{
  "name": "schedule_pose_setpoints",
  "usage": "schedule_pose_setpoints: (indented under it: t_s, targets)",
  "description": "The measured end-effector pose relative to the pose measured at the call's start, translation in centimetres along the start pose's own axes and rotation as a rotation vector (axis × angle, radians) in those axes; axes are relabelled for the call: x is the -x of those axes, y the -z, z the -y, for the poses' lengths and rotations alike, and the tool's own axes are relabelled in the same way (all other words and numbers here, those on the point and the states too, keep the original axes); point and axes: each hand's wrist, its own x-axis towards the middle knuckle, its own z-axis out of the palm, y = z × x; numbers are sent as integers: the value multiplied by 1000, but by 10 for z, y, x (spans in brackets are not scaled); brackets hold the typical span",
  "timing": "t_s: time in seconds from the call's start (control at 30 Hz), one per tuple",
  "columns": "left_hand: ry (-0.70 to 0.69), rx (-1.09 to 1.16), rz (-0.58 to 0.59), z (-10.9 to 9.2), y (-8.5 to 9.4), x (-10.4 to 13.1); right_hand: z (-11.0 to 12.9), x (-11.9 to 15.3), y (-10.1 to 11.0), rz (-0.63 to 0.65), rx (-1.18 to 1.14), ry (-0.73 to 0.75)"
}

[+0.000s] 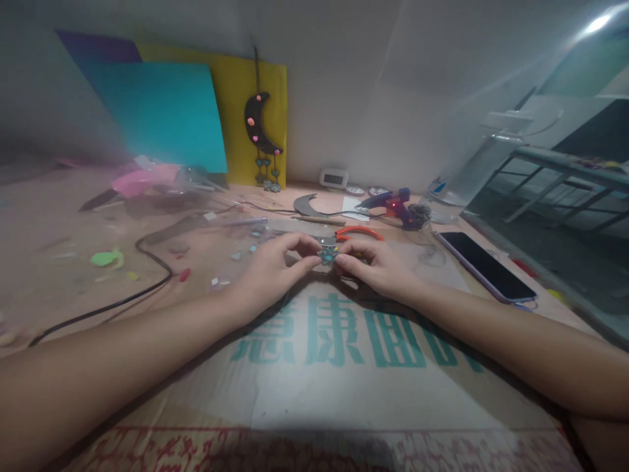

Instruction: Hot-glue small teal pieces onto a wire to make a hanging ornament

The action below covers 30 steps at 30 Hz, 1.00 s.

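A small grey flower-shaped piece with a turquoise centre (327, 255) is held up between both hands above the printed cardboard (304, 393). My left hand (280, 265) pinches its left edge between thumb and fingertips. On the right edge, my right hand (373, 263) grips it the same way. Pliers with orange handles (361, 231) lie just behind the hands, partly hidden by them. A dark crescent with pink dots and hanging pieces (256, 124) stands out against a yellow sheet (230, 85) at the back.
A phone (486, 265) lies at the right. Behind the hands are a glue gun (396, 206), a grey crescent (308, 206) and a small white device (334, 177). A black cable (162, 278), a green scrap (103, 259) and pink material (145, 180) are at the left.
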Motion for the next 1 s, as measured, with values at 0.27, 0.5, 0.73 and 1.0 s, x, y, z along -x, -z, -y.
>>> schedule_pose_setpoints:
  t_s: [0.27,0.5,0.73,1.0]
  targets:
    - [-5,-28,-18,0,0,0,3,0,1,19,20,23]
    - [13,-23,-15,-1,1,0,5,0,1,16,14,18]
    - [-5,14,-2,2,0,-1,-1,-1,-1,-25,-71,-36]
    - [-1,-3,-5,0,-1,-2,1,0,0,1,-58,-22]
